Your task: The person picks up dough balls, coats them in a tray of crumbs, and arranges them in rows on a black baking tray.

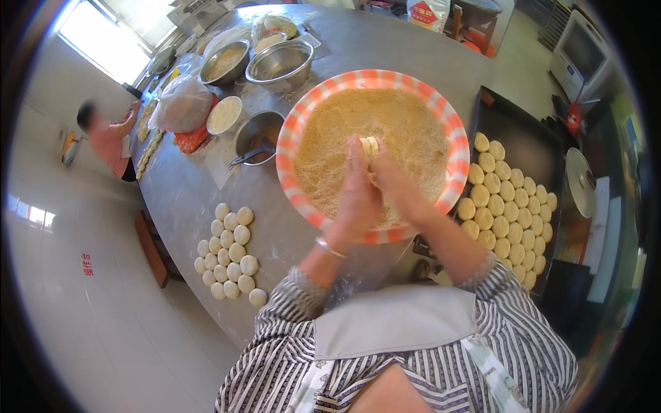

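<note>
Between my two palms a pale round dough cake (369,146) is pressed, standing on edge above a wide basin. My left hand (356,191) covers its left side, a bangle at the wrist. From the right, my right hand (395,178) holds the same cake, its fingers partly blurred. The basin (373,78) has an orange-and-white checked rim, and tan sesame seeds (330,124) fill its bottom. To the right, a black baking tray (521,129) carries many coated round cakes (500,205) in close rows. Plain white dough rounds (236,252) lie grouped on the metal table, left of the basin.
Steel bowls (280,63), a pot with a ladle (260,137), a tub of pale paste or powder (225,114) and a plastic-wrapped bundle (184,103) crowd the table's left. A co-worker in pink (109,139) stands at the far left edge beside dough pieces (150,155).
</note>
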